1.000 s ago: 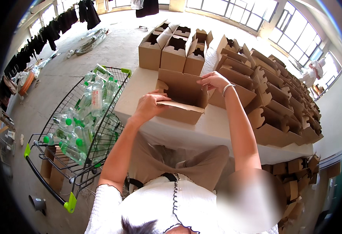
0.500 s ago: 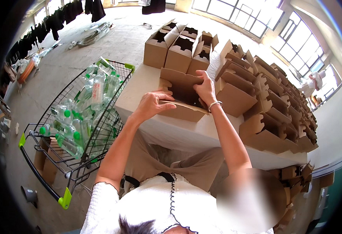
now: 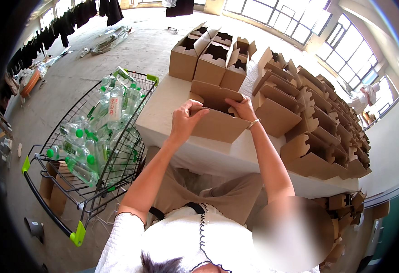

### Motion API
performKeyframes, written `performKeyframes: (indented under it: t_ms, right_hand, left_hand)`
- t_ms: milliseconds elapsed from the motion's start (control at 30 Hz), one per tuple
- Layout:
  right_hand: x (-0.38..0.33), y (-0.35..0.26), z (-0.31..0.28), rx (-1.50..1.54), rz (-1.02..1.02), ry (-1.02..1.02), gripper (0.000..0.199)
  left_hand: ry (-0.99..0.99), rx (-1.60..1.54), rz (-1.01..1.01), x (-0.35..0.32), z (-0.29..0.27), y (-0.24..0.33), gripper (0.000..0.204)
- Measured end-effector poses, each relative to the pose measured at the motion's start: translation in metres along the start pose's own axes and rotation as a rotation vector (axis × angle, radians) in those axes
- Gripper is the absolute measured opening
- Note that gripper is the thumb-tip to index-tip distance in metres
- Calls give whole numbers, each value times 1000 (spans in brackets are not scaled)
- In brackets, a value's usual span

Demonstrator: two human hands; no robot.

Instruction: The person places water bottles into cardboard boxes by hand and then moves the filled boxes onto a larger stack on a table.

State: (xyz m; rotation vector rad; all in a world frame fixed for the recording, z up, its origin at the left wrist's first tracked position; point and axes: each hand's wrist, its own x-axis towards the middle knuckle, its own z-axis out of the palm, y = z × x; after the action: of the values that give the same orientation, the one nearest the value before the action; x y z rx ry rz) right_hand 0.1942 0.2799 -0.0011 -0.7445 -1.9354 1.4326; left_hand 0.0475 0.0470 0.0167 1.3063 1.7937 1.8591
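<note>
An open brown cardboard box point(image 3: 217, 123) stands on the white table point(image 3: 163, 113) in front of me. My left hand point(image 3: 185, 119) grips the box's near left edge, fingers curled over a flap. My right hand point(image 3: 241, 108), with a bracelet on its wrist, presses on the flaps at the box's top right. Both hands touch the box's folded top flaps.
Several more open cardboard boxes point(image 3: 208, 59) stand at the far end and in rows point(image 3: 317, 123) along the right. A wire shopping cart point(image 3: 99, 136) full of clear green-capped bottles stands at the table's left. Flat cardboard lies under the table point(image 3: 340, 204). Dark clothes hang far left.
My right hand has drawn back from the box's far side onto its top flaps, and the left hand has slid along the near edge. The flaps are folded further inward.
</note>
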Motion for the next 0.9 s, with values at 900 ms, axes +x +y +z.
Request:
performKeyframes:
  t_ms: [900]
  right_hand:
    - [-14, -34, -25, 438, 254, -318, 38]
  left_hand:
    - [-23, 267, -14, 21, 15, -15, 97]
